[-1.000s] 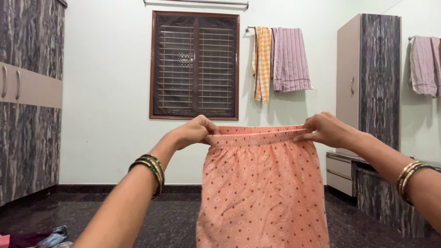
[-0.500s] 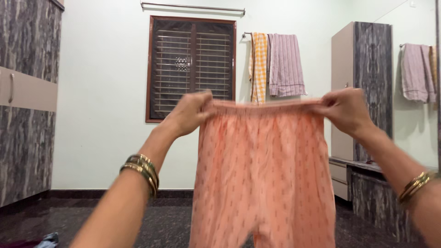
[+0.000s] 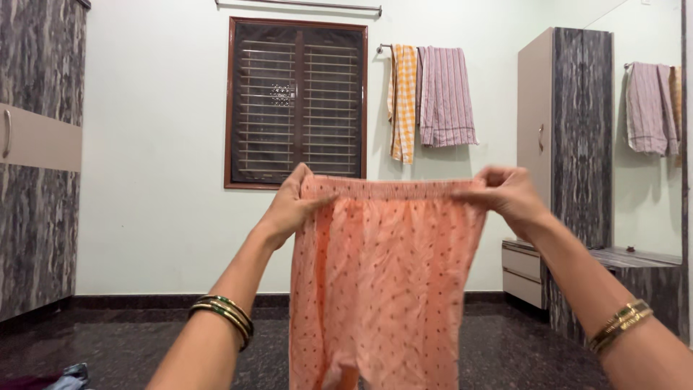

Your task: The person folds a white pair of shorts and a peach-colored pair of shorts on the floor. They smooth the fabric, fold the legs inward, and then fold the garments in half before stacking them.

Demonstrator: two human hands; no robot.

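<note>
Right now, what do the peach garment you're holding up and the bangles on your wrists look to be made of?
Peach garment: thin woven cloth, probably cotton, matte; it creases, hangs limp, and the waistband gathers like elastic. Bangles: shiny gold-coloured metal by their glint, with a green one, glass or plastic, I cannot tell.

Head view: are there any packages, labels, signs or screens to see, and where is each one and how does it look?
None show in the head view.
The left hand and right hand hold an orange dotted garment by its waistband; no tag shows on it.
Behind: a barred window, a yellow checked towel and a striped towel on a wall rail, all without lettering.
</note>
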